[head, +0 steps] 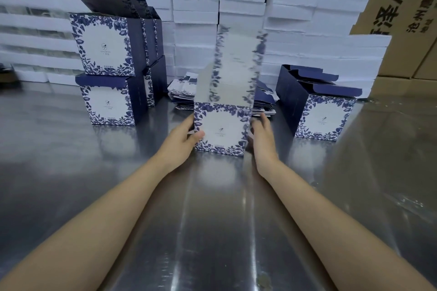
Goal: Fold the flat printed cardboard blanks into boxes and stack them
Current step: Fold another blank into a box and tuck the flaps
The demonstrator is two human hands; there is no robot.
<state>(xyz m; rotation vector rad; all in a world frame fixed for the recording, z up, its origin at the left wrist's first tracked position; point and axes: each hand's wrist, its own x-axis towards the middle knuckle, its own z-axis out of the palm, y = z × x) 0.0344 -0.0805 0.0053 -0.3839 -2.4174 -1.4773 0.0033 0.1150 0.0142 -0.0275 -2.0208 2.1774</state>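
Observation:
A blue-and-white floral printed box [222, 129] stands on the steel table [212, 220] in the middle. Its lid flap [234, 66] stands upright and blurred with its silvery inside toward me. My left hand [183, 140] grips the box's left edge, thumb on the front face. My right hand [261, 134] is against the box's right side, fingers spread. Behind the box lies a pile of flat printed blanks [186, 94]. Folded boxes are stacked two high at the left [106, 68], and one folded box [319, 113] stands at the right.
White flat cartons [307, 19] are stacked in tall piles along the back of the table. Brown shipping cartons [397, 2] with black lettering stand at the back right. Wrapped white stacks [30, 19] fill the far left.

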